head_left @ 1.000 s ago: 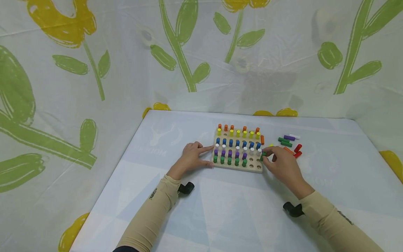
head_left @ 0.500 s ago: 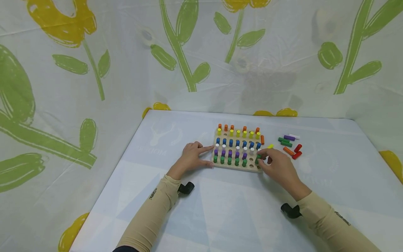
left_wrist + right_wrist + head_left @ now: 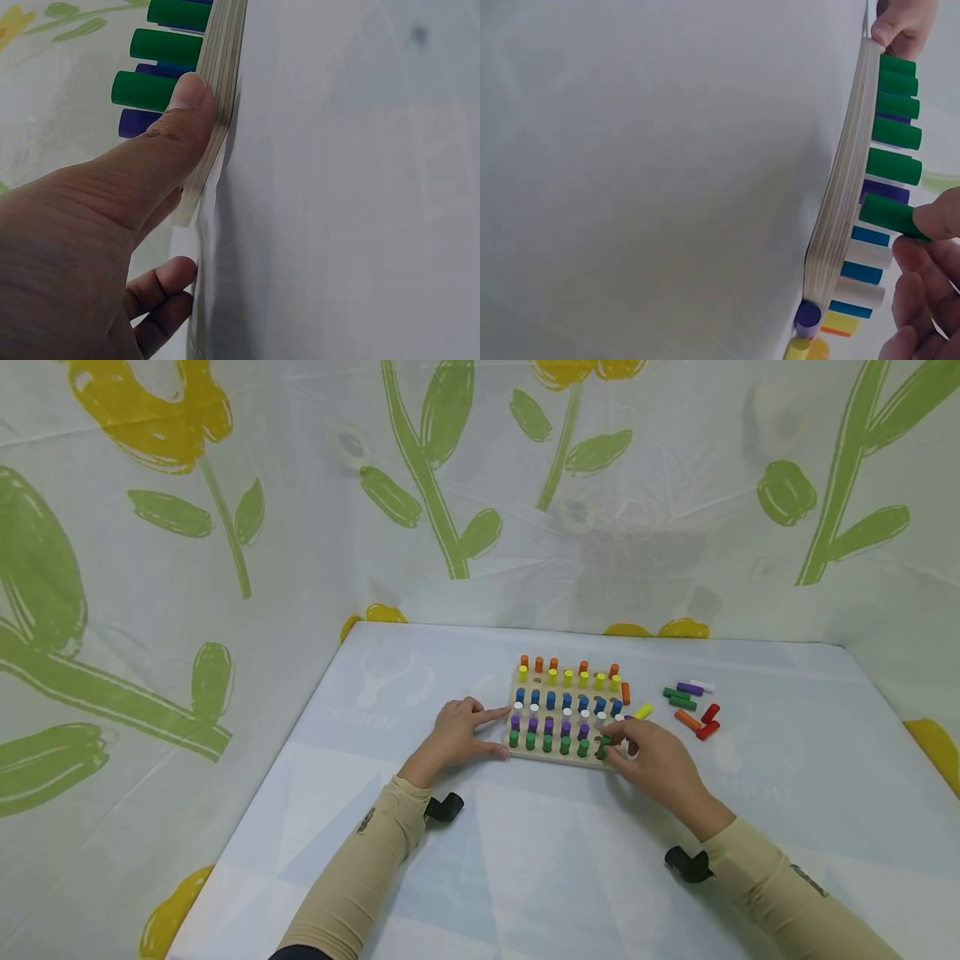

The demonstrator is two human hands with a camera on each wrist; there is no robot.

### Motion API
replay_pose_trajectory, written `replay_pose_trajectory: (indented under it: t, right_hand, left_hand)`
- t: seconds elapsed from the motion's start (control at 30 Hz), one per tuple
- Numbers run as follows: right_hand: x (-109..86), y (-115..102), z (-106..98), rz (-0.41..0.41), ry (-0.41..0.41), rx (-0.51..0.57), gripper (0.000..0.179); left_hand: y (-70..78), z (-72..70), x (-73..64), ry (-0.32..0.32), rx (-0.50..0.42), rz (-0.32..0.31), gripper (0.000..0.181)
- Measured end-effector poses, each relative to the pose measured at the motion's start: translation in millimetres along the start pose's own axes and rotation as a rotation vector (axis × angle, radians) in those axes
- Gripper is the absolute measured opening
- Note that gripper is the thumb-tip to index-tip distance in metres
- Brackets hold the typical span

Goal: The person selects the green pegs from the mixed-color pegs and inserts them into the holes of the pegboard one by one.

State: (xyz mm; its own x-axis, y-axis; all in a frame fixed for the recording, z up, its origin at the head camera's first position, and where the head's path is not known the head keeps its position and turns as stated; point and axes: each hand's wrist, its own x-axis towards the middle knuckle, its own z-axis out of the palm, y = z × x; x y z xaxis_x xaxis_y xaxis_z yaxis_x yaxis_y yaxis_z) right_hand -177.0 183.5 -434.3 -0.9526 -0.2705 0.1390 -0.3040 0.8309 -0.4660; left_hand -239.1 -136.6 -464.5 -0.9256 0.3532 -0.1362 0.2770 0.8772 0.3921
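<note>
A wooden pegboard (image 3: 558, 761) lies on the table with rows of orange, yellow, blue, white, purple and green pegs standing in it. My left hand (image 3: 459, 732) is at its left end, index finger straight; the thumb (image 3: 191, 101) presses on the board's edge beside the green pegs. My right hand (image 3: 663, 758) pinches a green peg (image 3: 889, 214) between thumb and fingers. That peg stands upright at the near row, right of the other green pegs (image 3: 565, 745), its lower end right at the board's face.
An orange peg (image 3: 626, 693) lies along the board's right edge, and a yellow peg (image 3: 642, 711) lies close by. Farther right are loose green pegs (image 3: 681, 702), a purple peg (image 3: 689, 689), a white peg (image 3: 702, 685), an orange peg (image 3: 687, 720) and red pegs (image 3: 708, 730).
My right hand has moved left from beyond the board's right edge, carrying the green peg over the near row. The left hand has stayed in place.
</note>
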Motion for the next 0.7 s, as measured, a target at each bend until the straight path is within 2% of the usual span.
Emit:
replay_pose_trajectory:
  t: [0.7]
  right_hand:
    - [0.5,-1.3,2.9,0.024,-0.051,-0.02,0.028]
  left_hand:
    - [0.7,-1.3,-0.2,-0.006,-0.009,-0.007,0.084]
